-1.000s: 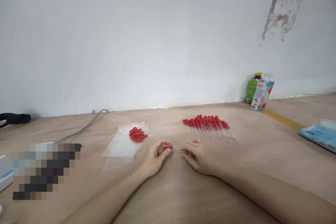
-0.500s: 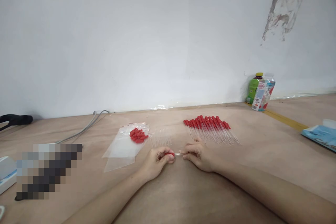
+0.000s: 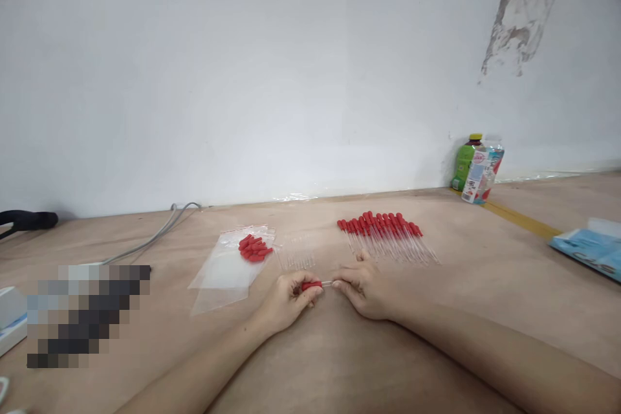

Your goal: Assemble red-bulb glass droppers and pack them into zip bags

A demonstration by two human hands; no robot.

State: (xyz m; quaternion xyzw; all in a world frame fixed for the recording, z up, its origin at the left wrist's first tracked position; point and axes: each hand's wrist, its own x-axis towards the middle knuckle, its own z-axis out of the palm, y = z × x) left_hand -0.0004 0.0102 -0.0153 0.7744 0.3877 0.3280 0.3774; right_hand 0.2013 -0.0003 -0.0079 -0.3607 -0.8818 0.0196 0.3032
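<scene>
Between the fingers of my left hand [image 3: 294,301] is a red rubber bulb [image 3: 311,286], pinched near the middle of the table. A clear thin tube [image 3: 326,283] runs from the bulb to my right hand [image 3: 361,286], whose thumb and fingers close on its other end. Beyond my right hand lies a row of droppers [image 3: 383,236], red bulbs at the back and clear stems toward me. Loose red bulbs [image 3: 253,249] are heaped on clear plastic bags [image 3: 220,272] at the left. Several bare clear tubes [image 3: 298,252] lie between the bags and the droppers.
A green bottle [image 3: 464,165] and a clear labelled bottle [image 3: 482,174] stand by the wall at the right. A blue packet [image 3: 589,249] lies at the right edge. Grey cable [image 3: 160,236], a black object [image 3: 29,221] and a blurred-out item [image 3: 92,317] are at the left.
More of the red bulb shows between my left fingers, as the thumb has shifted lower. Both hands keep their grip in nearly the same place; the view has shifted slightly.
</scene>
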